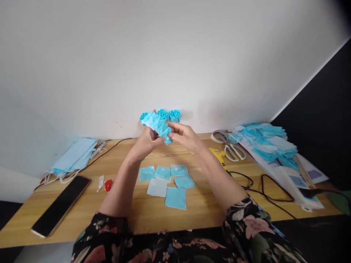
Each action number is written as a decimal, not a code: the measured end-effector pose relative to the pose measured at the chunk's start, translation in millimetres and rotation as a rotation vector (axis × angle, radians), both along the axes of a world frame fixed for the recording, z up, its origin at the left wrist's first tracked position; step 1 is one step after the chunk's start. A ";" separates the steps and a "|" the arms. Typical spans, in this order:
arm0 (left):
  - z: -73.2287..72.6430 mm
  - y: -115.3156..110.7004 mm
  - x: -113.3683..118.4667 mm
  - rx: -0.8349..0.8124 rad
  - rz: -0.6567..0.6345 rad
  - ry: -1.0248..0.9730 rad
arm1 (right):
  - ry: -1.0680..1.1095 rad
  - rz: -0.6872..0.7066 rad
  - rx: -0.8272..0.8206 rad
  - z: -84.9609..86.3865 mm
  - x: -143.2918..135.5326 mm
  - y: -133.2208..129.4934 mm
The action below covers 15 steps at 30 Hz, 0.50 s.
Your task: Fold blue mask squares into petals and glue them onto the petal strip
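Observation:
A strip of pleated light-blue fabric is held up above the table's far half. My left hand grips it from below and behind, its thumb near the lower right end. With thumb and fingers, my right hand pinches the strip's right edge. Behind it, blue fabric roses stand in a row by the wall, partly hidden by the strip. Below my hands, several blue fabric squares lie on the wooden table, along with one paler square.
Face masks, a phone and a small red item lie left. On the right are scissors, a yellow glue gun, a blue fabric pile, black cables and a power strip. A white wall rises behind.

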State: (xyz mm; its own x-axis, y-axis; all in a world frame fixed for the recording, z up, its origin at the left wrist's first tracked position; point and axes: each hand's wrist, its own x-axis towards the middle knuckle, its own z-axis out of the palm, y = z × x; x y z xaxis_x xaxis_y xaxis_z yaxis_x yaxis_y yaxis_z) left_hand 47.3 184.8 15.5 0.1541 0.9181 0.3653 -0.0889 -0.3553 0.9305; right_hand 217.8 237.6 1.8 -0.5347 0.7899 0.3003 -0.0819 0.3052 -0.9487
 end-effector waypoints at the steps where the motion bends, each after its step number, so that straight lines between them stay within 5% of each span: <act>1: -0.2 -0.1 0.7 -0.007 0.008 -0.005 | -0.010 0.002 -0.002 0.4 0.0 -0.5; 15: 3.0 2.2 -4.5 0.020 0.136 -0.075 | 0.025 0.092 -0.009 10.5 7.7 -6.5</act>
State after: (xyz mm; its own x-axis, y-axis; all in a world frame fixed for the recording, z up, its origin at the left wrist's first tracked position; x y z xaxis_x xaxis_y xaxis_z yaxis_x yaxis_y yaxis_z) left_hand 42.8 187.0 18.5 0.0001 0.9209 0.3898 -0.1079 -0.3875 0.9155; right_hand 225.5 231.0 12.3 -0.5973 0.7405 0.3081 -0.1331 0.2873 -0.9486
